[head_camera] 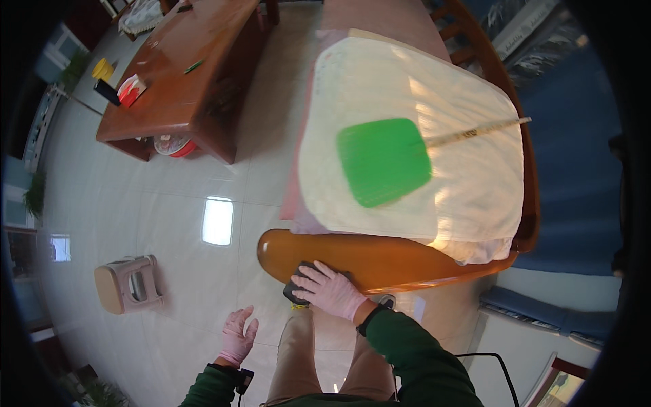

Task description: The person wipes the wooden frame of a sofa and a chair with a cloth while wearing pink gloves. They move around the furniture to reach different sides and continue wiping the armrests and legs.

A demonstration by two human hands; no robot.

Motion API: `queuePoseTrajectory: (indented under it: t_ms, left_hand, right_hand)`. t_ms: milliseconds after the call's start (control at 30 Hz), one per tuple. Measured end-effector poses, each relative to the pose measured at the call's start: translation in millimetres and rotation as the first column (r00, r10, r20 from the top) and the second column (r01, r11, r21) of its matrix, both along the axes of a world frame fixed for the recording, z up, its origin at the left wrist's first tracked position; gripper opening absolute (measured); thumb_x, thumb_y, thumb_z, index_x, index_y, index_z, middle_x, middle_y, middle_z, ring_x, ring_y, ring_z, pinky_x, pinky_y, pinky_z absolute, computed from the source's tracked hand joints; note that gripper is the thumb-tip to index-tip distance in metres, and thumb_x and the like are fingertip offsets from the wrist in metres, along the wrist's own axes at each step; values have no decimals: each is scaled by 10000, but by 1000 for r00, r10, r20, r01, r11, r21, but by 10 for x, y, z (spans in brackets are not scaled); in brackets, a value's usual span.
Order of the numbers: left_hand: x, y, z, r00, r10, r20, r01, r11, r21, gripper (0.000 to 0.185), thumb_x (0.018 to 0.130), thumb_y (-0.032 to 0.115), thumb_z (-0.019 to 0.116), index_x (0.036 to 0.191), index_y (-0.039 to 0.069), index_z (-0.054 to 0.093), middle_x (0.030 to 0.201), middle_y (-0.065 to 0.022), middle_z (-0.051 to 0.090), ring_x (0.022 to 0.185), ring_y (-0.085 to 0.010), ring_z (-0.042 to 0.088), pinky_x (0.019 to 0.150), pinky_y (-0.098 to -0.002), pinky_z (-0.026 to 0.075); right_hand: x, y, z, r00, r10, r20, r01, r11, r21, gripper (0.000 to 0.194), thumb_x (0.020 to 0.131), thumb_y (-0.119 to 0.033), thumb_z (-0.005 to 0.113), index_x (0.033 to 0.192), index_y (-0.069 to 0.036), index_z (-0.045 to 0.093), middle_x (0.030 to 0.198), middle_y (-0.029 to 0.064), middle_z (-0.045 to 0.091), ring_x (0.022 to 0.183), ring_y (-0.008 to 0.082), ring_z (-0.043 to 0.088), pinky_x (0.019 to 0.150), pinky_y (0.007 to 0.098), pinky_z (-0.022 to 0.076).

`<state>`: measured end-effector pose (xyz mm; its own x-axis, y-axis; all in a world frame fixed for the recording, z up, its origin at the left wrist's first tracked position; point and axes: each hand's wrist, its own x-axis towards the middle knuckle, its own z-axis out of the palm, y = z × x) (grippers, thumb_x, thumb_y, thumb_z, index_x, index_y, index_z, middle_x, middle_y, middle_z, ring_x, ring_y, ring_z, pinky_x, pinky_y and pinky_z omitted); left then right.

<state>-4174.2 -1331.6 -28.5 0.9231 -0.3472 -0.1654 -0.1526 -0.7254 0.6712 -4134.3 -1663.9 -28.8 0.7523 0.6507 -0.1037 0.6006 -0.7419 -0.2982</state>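
My right hand (333,292), in a pink glove, lies with spread fingers on a dark block-like thing (293,291) against the front edge of the wooden armrest (315,250); whether it grips the thing is hard to tell. My left hand (239,336), also gloved in pink, hangs over the tiled floor with nothing in it. Beyond the armrest, a cream cloth (366,81) covers the seat. On the cloth lies a green square paddle (385,162), perhaps a fly swatter, its thin handle (473,133) pointing right.
A plastic step stool (137,285) stands on the floor at left. Farther up is a wooden table (168,102) with a red and white packet (131,90), a dark box-shaped thing (107,92) and a green pen-like thing (194,66). A black cable (496,356) runs at lower right.
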Motion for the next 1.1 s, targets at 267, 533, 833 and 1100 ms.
queuePoseTrajectory:
  t_ms: [267,533,833,1100]
  left_hand:
    - [271,-1960,304,920,-374,119,369,927,62,382,860,125,745,1225,84,641,1021,-120,685,930,-338,649,830,-451,527]
    - [-239,-4497,275,759,-640,-123,585,586,560,523,744,433,842,1043,45,658,1024,-156,657,955,-343,635,829,-417,536]
    - [-238,-5134,64,826,-488,-283,529,494,690,668,631,450,922,1126,63,696,1085,-152,711,1066,-362,657,900,-438,544]
    - [-212,-5119,69,831,-476,-287,524,501,688,709,629,461,921,1135,31,671,1087,-209,714,1034,-391,674,909,-460,535]
  right_hand:
    - [-759,-1460,-91,879,-467,96,474,878,-62,577,881,-446,663,1414,-238,590,1556,3,483,1467,225,387,1233,478,244]
    - [-1646,-3232,-252,501,-863,68,864,495,-90,525,968,-446,565,1410,-163,579,1466,91,543,1394,307,453,1175,474,302]
    - [-1778,-4309,-466,276,-957,86,948,257,-187,588,995,-359,464,1532,-119,449,1597,85,439,1506,277,328,1261,442,187]
    - [-2555,-4861,-266,522,-843,131,808,538,240,428,814,-179,661,1239,-128,677,1374,59,616,1343,254,527,1188,455,368]
